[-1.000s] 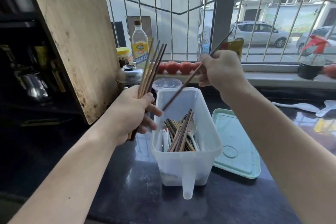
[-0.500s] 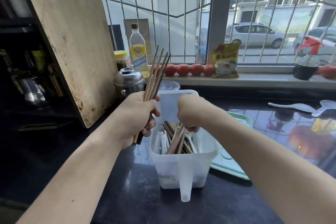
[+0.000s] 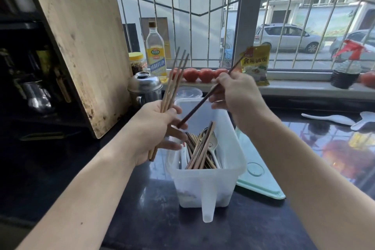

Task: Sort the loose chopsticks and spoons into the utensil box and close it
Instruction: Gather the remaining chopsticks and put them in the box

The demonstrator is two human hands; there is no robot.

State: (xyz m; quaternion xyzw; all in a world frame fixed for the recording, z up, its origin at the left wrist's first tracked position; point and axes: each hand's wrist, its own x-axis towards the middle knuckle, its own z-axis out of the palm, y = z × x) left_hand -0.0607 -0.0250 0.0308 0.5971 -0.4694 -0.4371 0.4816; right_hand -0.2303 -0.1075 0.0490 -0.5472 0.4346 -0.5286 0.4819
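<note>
A translucent white utensil box (image 3: 233,160) stands open on the dark counter, holding several brown chopsticks (image 3: 200,150) and a metal spoon (image 3: 213,144). My left hand (image 3: 156,132), just left of the box, grips a bundle of light wooden chopsticks (image 3: 175,79) pointing up. Above the box's far end, my right hand (image 3: 237,95) pinches a single dark chopstick (image 3: 194,109), slanted with its lower tip by my left fingers. The pale green lid (image 3: 261,180) lies flat to the right of the box. Two white spoons (image 3: 332,118) rest on the counter at far right.
A large wooden cutting board (image 3: 81,46) leans at the left. Behind the box stand a steel pot (image 3: 144,87), a clear round container (image 3: 188,93), a bottle of cooking wine (image 3: 155,53) and a jar. Tomatoes (image 3: 206,75), a yellow packet (image 3: 256,65) and a dark bottle (image 3: 345,73) line the windowsill.
My right hand dipped into the box, then rose again and drew a dark chopstick away from the bundle in my left hand. That bundle looks thinner.
</note>
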